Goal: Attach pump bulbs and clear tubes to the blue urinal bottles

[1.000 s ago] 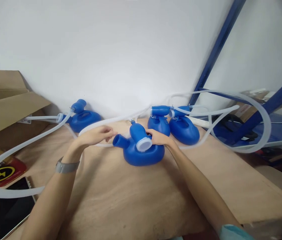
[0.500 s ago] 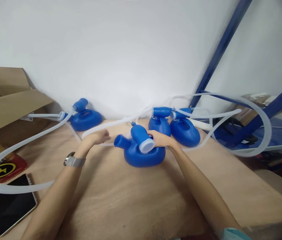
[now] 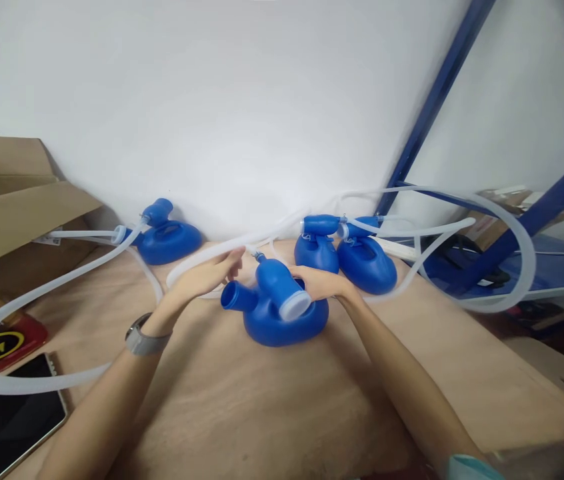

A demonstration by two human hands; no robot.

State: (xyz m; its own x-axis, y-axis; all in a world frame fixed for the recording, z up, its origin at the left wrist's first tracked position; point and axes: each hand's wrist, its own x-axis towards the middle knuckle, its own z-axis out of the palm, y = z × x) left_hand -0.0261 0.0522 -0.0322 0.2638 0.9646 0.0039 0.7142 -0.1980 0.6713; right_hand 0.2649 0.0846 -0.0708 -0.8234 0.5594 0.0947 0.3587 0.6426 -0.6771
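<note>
A blue plastic urinal bottle [image 3: 282, 327] rests on the table in front of me, its round open neck pointing left. Against its top leans a blue funnel-shaped receiver [image 3: 277, 279] with a white cap [image 3: 295, 307] facing me and a metal clamp at its hose end. My right hand [image 3: 319, 283] is closed around the bottle's handle area beside the receiver; its fingertips are partly hidden. Left of the receiver, my left hand [image 3: 212, 275] has its fingers stretched toward the clamp, close to the white hose [image 3: 227, 248], holding nothing visible.
Two similar blue bottles [image 3: 367, 267] with hoses stand behind on the right, another bottle [image 3: 169, 243] at the back left. A cardboard box [image 3: 22, 213], a snack packet [image 3: 5, 340] and a phone [image 3: 22, 420] lie left. A blue metal rack [image 3: 432, 113] rises at right.
My left hand has opened from a curled shape and moved right, nearer the receiver's clamp. The bottle and receiver have shifted slightly toward me, with my right hand still on them.
</note>
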